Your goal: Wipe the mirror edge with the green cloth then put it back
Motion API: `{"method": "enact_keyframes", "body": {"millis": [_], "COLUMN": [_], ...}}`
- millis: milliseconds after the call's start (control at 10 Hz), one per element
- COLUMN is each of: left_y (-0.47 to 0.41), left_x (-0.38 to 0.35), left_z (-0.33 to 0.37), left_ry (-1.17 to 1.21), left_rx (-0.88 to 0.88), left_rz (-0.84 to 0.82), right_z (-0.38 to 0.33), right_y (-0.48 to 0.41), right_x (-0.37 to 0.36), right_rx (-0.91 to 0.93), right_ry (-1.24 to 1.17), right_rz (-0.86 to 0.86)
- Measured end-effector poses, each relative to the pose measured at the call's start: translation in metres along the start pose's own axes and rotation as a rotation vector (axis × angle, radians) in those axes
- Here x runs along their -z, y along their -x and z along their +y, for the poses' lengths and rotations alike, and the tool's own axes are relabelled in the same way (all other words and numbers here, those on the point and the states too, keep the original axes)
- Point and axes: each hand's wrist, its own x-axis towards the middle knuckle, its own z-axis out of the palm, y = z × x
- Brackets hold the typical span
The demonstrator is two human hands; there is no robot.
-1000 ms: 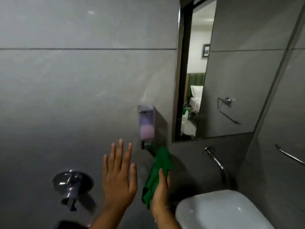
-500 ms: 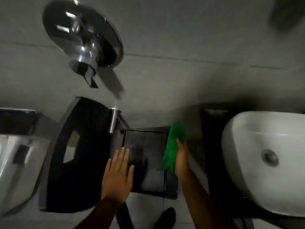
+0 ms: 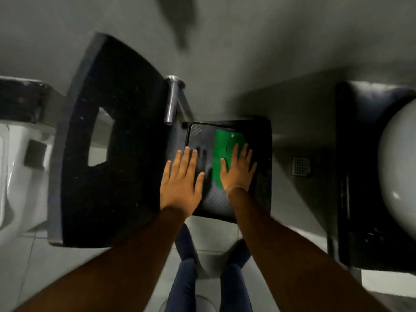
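The green cloth [image 3: 220,152] lies flat on the top of a black stool [image 3: 263,154] below me. My right hand [image 3: 238,170] rests on the cloth's right side, fingers spread and flat, not gripping. My left hand [image 3: 181,180] hovers over the stool's left edge, fingers spread, holding nothing. The mirror is out of view.
A black stone counter [image 3: 117,140] with a cut-out stands to the left, a chrome pipe [image 3: 171,100] at its edge. A white toilet [image 3: 13,167] is far left. The white basin [image 3: 398,167] on a dark counter is at right. A floor drain [image 3: 301,165] lies between.
My view has dropped from the mirror and wall to the floor. My right hand carried the cloth down, laid it on the stool and opened flat on it.
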Motion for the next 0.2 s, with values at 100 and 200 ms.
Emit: {"method": "enact_keyframes", "body": {"millis": [100,200], "left_y": [0.007,0.018], "left_x": [0.058,0.112], "left_z": [0.017,0.03], "left_ry": [0.01,0.006], "left_rx": [-0.014,-0.065], "left_rz": [0.096,0.174], "right_z": [-0.004,-0.01], "right_y": [0.028,0.048], "right_x": [0.074,0.137], "right_rx": [0.083,0.199], "right_ry": [0.038,0.039], "right_rz": [0.155,0.277]}}
